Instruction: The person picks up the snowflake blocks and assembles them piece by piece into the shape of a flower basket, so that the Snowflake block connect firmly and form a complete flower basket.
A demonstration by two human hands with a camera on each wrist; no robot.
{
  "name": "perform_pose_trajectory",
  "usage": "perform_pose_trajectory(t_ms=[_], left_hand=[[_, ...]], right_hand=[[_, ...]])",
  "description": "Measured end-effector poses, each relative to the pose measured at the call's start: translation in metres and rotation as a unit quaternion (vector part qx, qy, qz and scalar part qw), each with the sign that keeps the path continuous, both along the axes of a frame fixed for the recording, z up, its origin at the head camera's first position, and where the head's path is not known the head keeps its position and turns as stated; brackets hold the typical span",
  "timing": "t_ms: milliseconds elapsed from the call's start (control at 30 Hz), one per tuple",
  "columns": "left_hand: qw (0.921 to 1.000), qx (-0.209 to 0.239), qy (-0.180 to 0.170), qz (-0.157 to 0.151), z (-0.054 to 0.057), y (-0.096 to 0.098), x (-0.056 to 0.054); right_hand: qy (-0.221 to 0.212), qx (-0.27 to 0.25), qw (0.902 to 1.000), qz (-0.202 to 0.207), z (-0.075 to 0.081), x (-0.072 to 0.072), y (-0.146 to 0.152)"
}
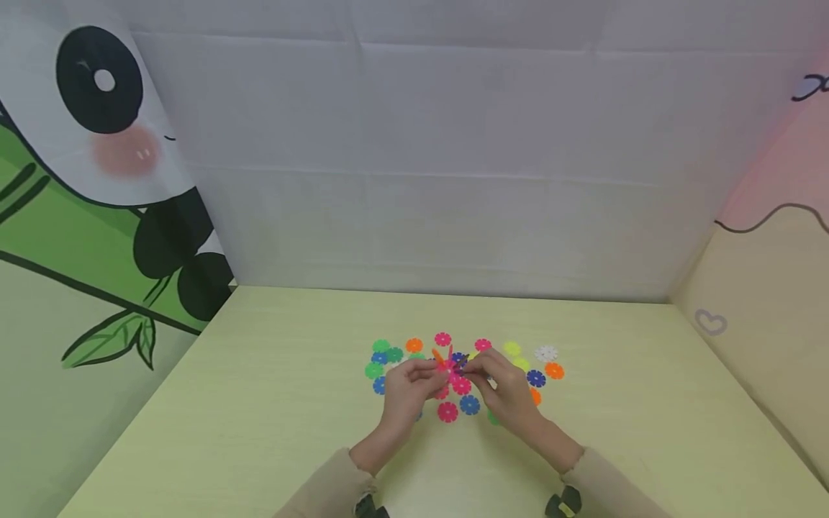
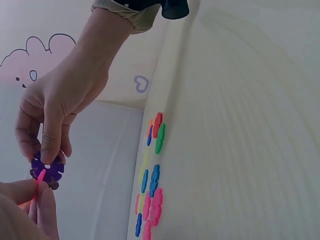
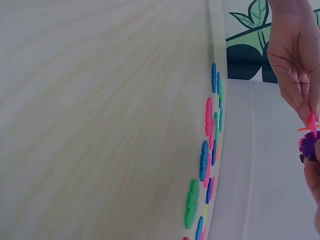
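At the far left, a panda print (image 1: 119, 144) with a leaf (image 1: 106, 342) below it covers the wall beside the bench (image 1: 259, 403), and a pale back wall (image 1: 440, 144) stands behind. Loose discs lie across the middle of the bench: at their left end green discs (image 1: 373, 370) and blue discs (image 1: 379, 385), then an orange disc (image 1: 414, 345) beyond the left hand (image 1: 406, 392). That hand pinches a pink disc (image 1: 445, 365) between thumb and fingers, with an orange piece (image 1: 437, 357) against it, both raised above the loose ones. Under the hands, nearer the person, lie a crimson disc (image 1: 447, 412) and a cobalt disc (image 1: 470, 405). Just right of the pink disc and touching it is a purple disc (image 2: 55, 171), pinched by thumb and fingers of the right hand (image 1: 507, 392). Past that hand are yellow discs (image 1: 512, 349), a navy disc (image 1: 535, 378) and a white disc (image 1: 546, 353); farther right, a wall bears a heart (image 1: 711, 321). The panda is cut off at the left; fingers cover much of the pink disc, and how deep it sits in the purple one is hard to make out. A dark bit below the purple disc is too small to identify. The right hand partly hides a dark green disc (image 1: 494, 418).
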State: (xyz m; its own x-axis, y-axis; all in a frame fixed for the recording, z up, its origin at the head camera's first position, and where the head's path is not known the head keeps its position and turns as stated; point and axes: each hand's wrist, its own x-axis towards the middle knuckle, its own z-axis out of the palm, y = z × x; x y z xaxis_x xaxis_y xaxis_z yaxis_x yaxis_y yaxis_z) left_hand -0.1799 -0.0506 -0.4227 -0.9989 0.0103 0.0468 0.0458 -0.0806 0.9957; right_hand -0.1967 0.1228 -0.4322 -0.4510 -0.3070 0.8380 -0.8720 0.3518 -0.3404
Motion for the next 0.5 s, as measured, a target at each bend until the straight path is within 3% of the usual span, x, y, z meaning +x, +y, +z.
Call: perform_pose_trajectory(t_ms=[133,233,367,500], left_hand=[[0.9992,-0.03,0.021,0.011,-0.001,0.0,0.0],[0.9976,-0.057,0.039,-0.011,-0.002,-0.004,-0.003],[0.9895,-0.085,0.045,-0.107,-0.003,-0.013,-0.01],[0.9687,-0.123,0.059,-0.207,-0.004,-0.024,-0.018]], right_hand=[[-0.017,0.004,0.9997,0.017,-0.003,-0.002,0.004],[-0.045,0.013,0.9982,0.036,-0.003,-0.003,0.009],[-0.08,0.028,0.9929,0.083,0.003,-0.002,0.012],[-0.1,0.035,0.9853,0.135,0.015,0.004,0.01]])
